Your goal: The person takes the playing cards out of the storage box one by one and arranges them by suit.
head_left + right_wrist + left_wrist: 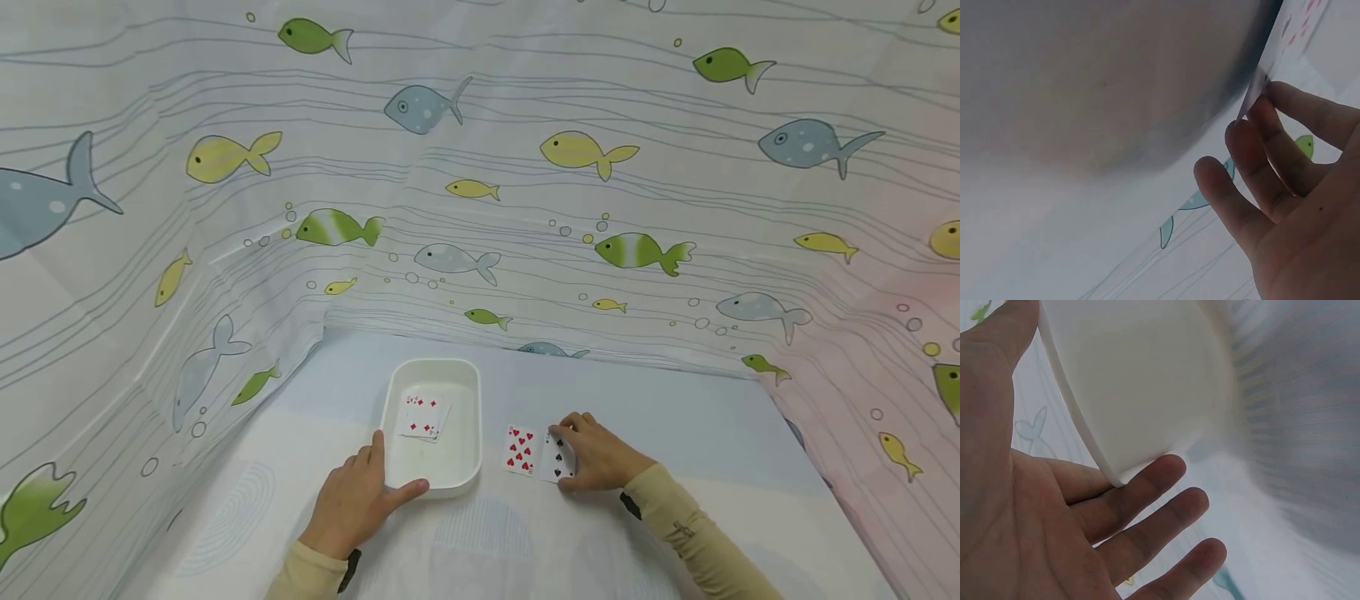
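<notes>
My left hand (356, 497) rests against a white rectangular tray (481, 433), its thumb along the near edge and its fingers by the left side. In the left wrist view, nearly straight fingers touch a corner of the tray. Inside the tray lie overlapping playing cards, with a diamonds card (422, 414) on top. To the right of it, my right hand (600, 457) holds a spades playing card (552, 462) by its far and near edges. A hearts playing card (519, 451) lies face up just left of that card. In the right wrist view, fingertips meet the held card's edge (1252, 97).
A pale tablecloth (480, 550) with faint blue patterns covers the table. Behind and on both sides stands a fish-printed curtain (517, 225), its lower edge meeting the table's back.
</notes>
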Demonstrator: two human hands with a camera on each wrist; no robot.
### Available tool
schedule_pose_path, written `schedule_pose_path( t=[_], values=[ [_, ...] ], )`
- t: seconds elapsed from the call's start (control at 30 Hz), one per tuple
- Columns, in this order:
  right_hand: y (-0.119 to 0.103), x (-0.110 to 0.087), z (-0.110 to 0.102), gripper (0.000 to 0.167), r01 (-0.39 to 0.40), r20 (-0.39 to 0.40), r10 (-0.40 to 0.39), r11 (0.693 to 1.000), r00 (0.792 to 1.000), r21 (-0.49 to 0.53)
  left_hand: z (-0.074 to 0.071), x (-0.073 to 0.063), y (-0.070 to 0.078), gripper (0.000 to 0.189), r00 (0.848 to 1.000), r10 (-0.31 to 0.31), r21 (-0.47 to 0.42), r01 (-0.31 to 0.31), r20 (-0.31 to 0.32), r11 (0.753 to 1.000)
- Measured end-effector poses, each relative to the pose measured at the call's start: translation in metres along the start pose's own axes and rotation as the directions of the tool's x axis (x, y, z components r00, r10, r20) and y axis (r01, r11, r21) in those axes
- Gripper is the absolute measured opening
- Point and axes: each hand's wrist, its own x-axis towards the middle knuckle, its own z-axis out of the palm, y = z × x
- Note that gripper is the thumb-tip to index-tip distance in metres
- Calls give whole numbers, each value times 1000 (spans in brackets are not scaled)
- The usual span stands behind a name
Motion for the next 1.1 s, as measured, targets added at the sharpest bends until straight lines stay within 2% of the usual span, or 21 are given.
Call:
schedule_pose_path(
  t=[0.23,0.4,0.63,0.87,1.1],
  values=[
    [3,-2,1,77,29,-20,-29,1000,999,-1,1,0,-1,115,1000,13,-2,-13,-27,1000],
    [5,-2,3,79,34,-29,-34,999,999,-11,0,0,-1,116,1000,8,-3,-8,-17,1000],
    [5,-2,3,81,7,-3,-6,1000,1000,21,-1,0,-1,117,1000,0,-8,0,-7,1000],
    [5,-1,5,81,-7,-2,7,1000,1000,9,1,0,-2,117,1000,0,-12,0,-6,1000],
    [-1,4,6,74,38,-80,-32,996,996,78,3,1,-3,117,1000,-10,-31,10,2,999]
  ],
)
